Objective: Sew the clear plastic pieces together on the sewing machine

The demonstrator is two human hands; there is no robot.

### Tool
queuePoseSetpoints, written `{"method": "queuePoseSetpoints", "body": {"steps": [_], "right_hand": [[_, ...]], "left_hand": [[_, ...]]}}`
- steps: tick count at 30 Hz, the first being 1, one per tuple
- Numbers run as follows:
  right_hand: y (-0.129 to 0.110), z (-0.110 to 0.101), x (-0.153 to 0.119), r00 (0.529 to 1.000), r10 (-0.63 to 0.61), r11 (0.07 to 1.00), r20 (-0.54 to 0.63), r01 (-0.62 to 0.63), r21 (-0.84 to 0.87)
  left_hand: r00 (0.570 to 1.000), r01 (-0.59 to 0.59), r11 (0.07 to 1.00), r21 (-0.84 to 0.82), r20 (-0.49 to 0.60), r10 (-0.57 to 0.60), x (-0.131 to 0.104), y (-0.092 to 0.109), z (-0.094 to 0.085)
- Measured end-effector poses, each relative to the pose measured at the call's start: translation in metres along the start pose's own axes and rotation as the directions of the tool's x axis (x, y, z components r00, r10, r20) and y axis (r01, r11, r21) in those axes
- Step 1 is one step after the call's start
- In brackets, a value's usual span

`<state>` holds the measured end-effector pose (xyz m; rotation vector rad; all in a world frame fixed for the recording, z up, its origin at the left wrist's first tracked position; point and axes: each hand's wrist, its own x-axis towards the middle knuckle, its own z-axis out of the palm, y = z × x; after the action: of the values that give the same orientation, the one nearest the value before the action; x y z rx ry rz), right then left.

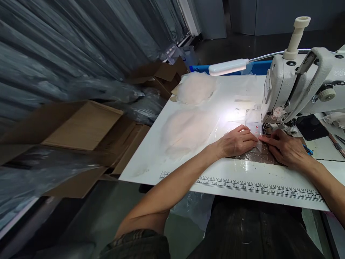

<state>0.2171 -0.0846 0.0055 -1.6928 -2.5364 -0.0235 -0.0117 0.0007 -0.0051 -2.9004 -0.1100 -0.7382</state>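
Our left hand (237,141) presses the thin white fabric (256,130) at the sewing machine's (280,82) needle, fingers bent. Our right hand (287,147), at three o'clock from it, pinches the fabric's edge; two pale bundles (198,88) lie towards ten o'clock.

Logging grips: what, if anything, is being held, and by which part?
Left hand and right hand touch the sheer sheet near the presser foot; pinching cannot be told.

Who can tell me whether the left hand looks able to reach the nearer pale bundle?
Probably yes: nothing visible stands between the left hand and the pale bundle, though the fingers would have to leave the clear material.
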Motion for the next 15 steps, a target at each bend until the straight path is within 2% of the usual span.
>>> {"method": "queuePoseSetpoints", "body": {"steps": [4,8,11,13,15], "right_hand": [[-0.002,-0.001,0.000,1.000,-0.010,1.000,-0.002,0.010,-0.004],[-0.002,-0.001,-0.001,1.000,-0.016,1.000,-0.019,0.017,0.016],[0.001,0.000,-0.003,0.998,-0.023,0.995,-0.060,0.028,0.091],[0.004,0.001,-0.006,0.997,-0.005,0.984,-0.080,0.019,0.177],[0.008,0.002,-0.008,0.996,0.024,0.966,-0.081,-0.002,0.260]], "left_hand": [[0.999,-0.032,0.999,0.036,0.016,0.032,0.001,0.000,-0.001],[0.996,-0.043,0.999,0.006,-0.074,0.043,0.001,0.000,0.002],[0.992,-0.045,0.999,-0.031,-0.117,0.041,0.000,-0.001,0.006],[0.994,-0.024,0.998,-0.060,-0.104,0.018,-0.002,-0.002,0.007],[0.999,0.021,0.995,-0.096,-0.041,-0.025,-0.004,-0.002,0.008]]}}
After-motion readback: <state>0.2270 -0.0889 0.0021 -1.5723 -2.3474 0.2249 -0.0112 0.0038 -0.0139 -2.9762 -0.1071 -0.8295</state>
